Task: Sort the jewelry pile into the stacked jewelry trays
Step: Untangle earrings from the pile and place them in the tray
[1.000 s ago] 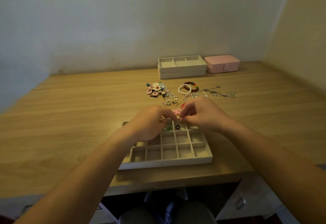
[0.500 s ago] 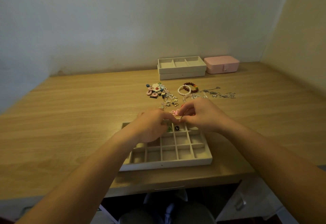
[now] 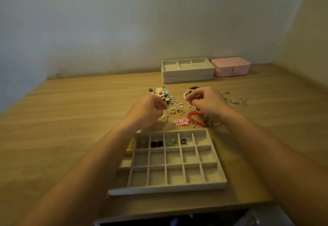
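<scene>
A beige grid tray [image 3: 177, 187] lies near the table's front edge. Its far row holds a pinkish piece [image 3: 142, 143], two dark studs [image 3: 157, 143], a green piece [image 3: 171, 142] and a black charm [image 3: 183, 140]. Beyond it spreads the jewelry pile: flower pieces [image 3: 160, 92], small gold earrings [image 3: 179, 109], a pearl bracelet [image 3: 185, 95], a red bead bracelet [image 3: 193, 117] and pink flower earrings [image 3: 181, 121]. My left hand [image 3: 148, 113] hovers over the earrings with curled fingers. My right hand [image 3: 207, 103] curls over the bracelets, its fingertips beside the pearl bracelet. Whether either hand holds a piece is hidden.
Two stacked beige trays [image 3: 188, 79] stand at the back by the wall, with a shut pink box [image 3: 230, 66] to their right. Silver chains [image 3: 237, 101] lie right of my right hand. A yellow piece [image 3: 132, 143] shows at the grid tray's left edge.
Both hands have left the grid tray's far row and moved away from me to the pile, the left over the earrings, the right over the bracelets. The tray's far row is now uncovered.
</scene>
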Motion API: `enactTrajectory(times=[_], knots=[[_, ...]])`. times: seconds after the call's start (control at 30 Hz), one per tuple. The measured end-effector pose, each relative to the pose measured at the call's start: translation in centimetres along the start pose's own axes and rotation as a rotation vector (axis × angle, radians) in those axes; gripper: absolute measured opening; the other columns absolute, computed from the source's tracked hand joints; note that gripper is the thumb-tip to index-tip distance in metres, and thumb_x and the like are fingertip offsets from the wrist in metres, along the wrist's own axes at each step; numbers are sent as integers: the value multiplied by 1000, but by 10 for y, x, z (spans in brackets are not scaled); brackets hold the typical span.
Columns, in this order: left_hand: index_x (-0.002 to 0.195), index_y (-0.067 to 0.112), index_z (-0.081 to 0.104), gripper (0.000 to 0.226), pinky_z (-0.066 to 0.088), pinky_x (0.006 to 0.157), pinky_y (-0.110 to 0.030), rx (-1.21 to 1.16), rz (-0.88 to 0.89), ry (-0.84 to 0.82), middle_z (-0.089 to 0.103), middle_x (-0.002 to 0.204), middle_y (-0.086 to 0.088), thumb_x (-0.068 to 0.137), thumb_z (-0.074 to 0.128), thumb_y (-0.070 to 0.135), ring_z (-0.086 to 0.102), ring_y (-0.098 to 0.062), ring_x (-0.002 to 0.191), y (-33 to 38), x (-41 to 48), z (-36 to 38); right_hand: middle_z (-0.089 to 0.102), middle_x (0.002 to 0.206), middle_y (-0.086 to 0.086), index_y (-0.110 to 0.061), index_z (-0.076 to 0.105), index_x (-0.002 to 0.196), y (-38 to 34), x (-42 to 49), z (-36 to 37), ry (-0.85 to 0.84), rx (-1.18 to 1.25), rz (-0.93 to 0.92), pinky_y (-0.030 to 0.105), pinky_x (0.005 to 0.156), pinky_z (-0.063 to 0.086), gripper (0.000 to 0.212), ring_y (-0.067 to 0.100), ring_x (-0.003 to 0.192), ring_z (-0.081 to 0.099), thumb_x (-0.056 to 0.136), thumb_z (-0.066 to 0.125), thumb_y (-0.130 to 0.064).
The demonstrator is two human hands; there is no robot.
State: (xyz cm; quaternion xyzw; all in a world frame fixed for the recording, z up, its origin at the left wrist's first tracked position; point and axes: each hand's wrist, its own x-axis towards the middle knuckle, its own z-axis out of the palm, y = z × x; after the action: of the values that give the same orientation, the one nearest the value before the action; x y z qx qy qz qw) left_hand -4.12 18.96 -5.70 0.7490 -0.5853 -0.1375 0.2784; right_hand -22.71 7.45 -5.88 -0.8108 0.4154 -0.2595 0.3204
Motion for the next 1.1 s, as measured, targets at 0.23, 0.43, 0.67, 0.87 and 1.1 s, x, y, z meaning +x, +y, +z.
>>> enactTrajectory(times=[0.23,0.43,0.67,0.87,1.1], knots=[[99,23,74,17,57,76,-33,-102,-54,-40,72,92,0,94,62,12,68,-17,83,-15,37,-10,70,118,-1,-22,76,109,0,29,12,-38,-105,-1,34,94,54,19,13,108,62,97,65,-12],[93,20,71,17,62,76,-37,-258,-92,-61,74,93,-3,94,64,4,73,-20,76,-32,40,-11,70,117,-2,-26,74,105,-5,47,24,-120,-115,-6,36,96,56,22,13,108,64,99,61,-10],[96,25,69,18,62,68,-30,-171,-144,-77,71,93,0,94,65,7,71,-14,75,-45,38,-3,69,105,-8,-28,73,112,-14,68,36,-134,-112,-63,28,81,55,25,10,99,65,95,68,-10],[96,27,71,17,61,79,-43,-145,-137,-62,72,92,-2,94,64,10,72,-21,79,-50,34,-4,66,123,-3,-30,69,127,-21,77,50,-253,-264,-98,30,86,52,36,12,104,60,93,71,-18],[102,20,70,18,61,79,-40,-199,-156,-34,72,86,-3,93,64,6,73,-21,77,-54,32,-6,69,113,-5,-30,76,111,-20,76,46,-366,-336,-146,25,80,54,26,7,100,62,94,66,-13]])
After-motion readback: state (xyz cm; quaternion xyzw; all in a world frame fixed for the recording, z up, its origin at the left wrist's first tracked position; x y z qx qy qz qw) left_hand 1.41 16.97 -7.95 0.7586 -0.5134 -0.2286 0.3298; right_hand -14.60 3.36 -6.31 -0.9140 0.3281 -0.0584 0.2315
